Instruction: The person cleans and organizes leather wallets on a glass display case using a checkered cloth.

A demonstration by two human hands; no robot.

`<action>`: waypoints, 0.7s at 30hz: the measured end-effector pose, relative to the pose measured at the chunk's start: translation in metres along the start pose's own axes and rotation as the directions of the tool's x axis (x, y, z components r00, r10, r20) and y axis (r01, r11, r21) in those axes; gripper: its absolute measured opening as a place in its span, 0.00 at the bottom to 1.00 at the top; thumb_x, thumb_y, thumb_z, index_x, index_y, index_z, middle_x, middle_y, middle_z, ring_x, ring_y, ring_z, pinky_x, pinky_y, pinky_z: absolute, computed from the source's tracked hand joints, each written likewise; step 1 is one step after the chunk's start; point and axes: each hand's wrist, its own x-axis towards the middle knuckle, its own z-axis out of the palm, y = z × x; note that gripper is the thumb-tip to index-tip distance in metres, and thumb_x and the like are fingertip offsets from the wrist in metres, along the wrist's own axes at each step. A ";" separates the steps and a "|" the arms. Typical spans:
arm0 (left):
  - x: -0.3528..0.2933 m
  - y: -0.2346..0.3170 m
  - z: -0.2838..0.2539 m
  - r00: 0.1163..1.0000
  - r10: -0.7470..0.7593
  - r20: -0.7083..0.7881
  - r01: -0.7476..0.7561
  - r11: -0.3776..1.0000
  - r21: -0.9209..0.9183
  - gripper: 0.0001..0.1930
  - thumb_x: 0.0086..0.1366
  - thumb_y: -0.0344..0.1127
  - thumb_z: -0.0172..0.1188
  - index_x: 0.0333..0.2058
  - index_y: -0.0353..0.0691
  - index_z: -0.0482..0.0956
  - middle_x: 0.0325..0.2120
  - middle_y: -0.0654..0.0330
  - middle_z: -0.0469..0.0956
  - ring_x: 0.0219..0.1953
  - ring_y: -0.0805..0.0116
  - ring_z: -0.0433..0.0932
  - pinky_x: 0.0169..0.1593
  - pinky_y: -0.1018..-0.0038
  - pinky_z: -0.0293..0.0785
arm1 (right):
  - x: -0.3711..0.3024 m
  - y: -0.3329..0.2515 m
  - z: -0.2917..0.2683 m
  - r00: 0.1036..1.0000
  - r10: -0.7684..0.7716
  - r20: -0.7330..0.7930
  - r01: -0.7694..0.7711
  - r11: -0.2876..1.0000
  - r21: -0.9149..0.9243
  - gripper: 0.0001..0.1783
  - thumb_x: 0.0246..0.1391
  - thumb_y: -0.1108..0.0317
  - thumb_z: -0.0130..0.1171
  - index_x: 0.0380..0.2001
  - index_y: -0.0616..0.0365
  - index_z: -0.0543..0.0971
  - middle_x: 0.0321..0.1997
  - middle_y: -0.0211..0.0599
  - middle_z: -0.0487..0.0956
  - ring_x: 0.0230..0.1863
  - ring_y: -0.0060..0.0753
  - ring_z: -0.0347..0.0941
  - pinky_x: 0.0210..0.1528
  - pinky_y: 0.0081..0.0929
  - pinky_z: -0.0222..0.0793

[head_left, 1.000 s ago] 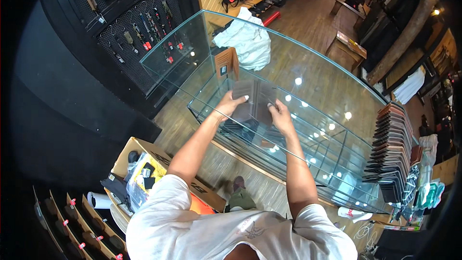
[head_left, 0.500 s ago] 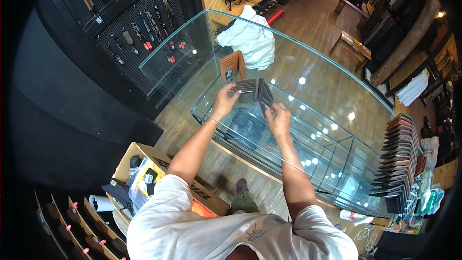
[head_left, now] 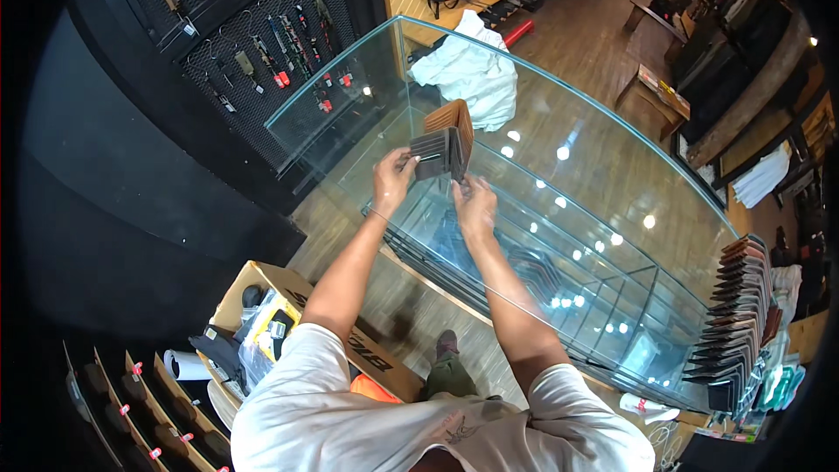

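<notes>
A dark brown bifold wallet (head_left: 430,150) is held partly open between my two hands, over the left part of the glass display case (head_left: 524,201). My left hand (head_left: 393,177) pinches its left edge. At its lower right edge, the fingers of my right hand (head_left: 474,203) grip the other flap. Just behind it stands a tan wallet (head_left: 454,114), opened upright on the glass and partly covered by the dark one. Card slots show on the inner side of the dark wallet.
A row of wallets (head_left: 743,315) stands along the case's right end. White cloth (head_left: 476,70) lies beyond the far edge. By my left side is a cardboard box (head_left: 262,284) with packaged goods. Keychains and straps (head_left: 280,48) hang on the dark mesh panel.
The dark wallet has moved closer to the tan one and now overlaps it. Its flaps have folded closer together as my right hand came leftward.
</notes>
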 end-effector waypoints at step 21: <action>0.010 -0.038 0.022 0.997 -0.067 0.036 0.065 0.997 0.041 0.17 0.58 0.31 0.69 0.44 0.27 0.81 0.34 0.48 0.85 0.37 0.64 0.86 0.42 0.73 0.80 | 0.017 0.031 0.036 0.967 0.251 0.031 -0.251 0.968 -0.004 0.14 0.46 0.72 0.72 0.34 0.63 0.78 0.31 0.47 0.80 0.31 0.47 0.79 0.37 0.39 0.75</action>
